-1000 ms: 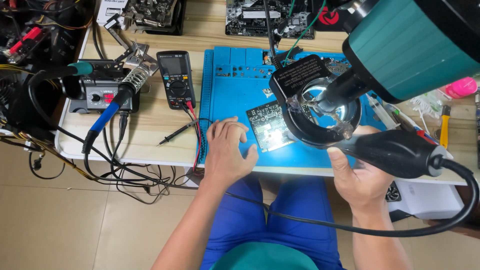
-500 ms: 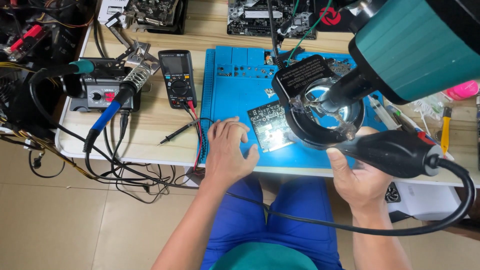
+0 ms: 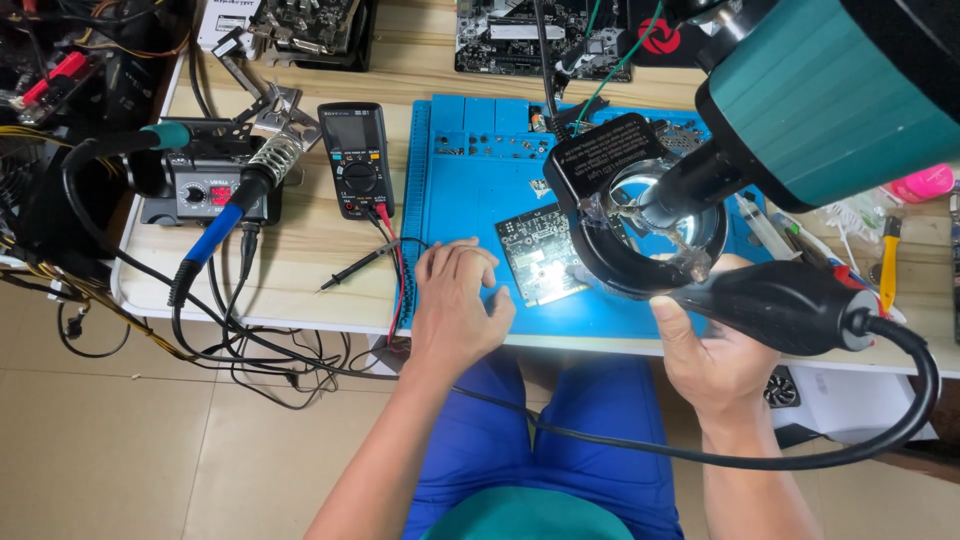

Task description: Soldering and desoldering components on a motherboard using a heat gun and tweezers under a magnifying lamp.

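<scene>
A: Nearest the camera, what do you see?

B: Blue-trousered legs under the counter (image 3: 300,300) edge, and a black cable (image 3: 700,458) looping across the lap.

A: And the hands?

B: The right hand (image 3: 712,355) is wrapped around a black hot-air handle (image 3: 790,305), at the near right corner of the blue mat (image 3: 470,190). Its nozzle end points toward the mat. The left hand (image 3: 455,305) lies flat, fingers loosely spread, holding nothing, on the near left edge of the mat.

A: Where is the board?

B: The circuit board (image 3: 540,255) lies on the mat, just right of the left hand's fingertips, apart from them as far as I can tell. Its right end runs under a black ring lamp (image 3: 640,235) with a lens, which stands over the mat's right half.

A: What is left of the mat?

B: Red and black probes (image 3: 365,260) lie just off the mat's left edge, their leads running up to a black multimeter (image 3: 355,158). Further left, a blue-handled soldering iron (image 3: 225,225) sits in a coil stand beside a dark station (image 3: 195,190).

A: And right of the mat?

B: A syringe (image 3: 760,225), a yellow-handled tool (image 3: 888,262) and a pink object (image 3: 920,183).

A: Beyond the mat?

B: More bare boards (image 3: 520,35) at the far edge of the counter. A large teal cylinder (image 3: 820,100) hangs over the mat's far right corner; I cannot tell what it belongs to.
</scene>
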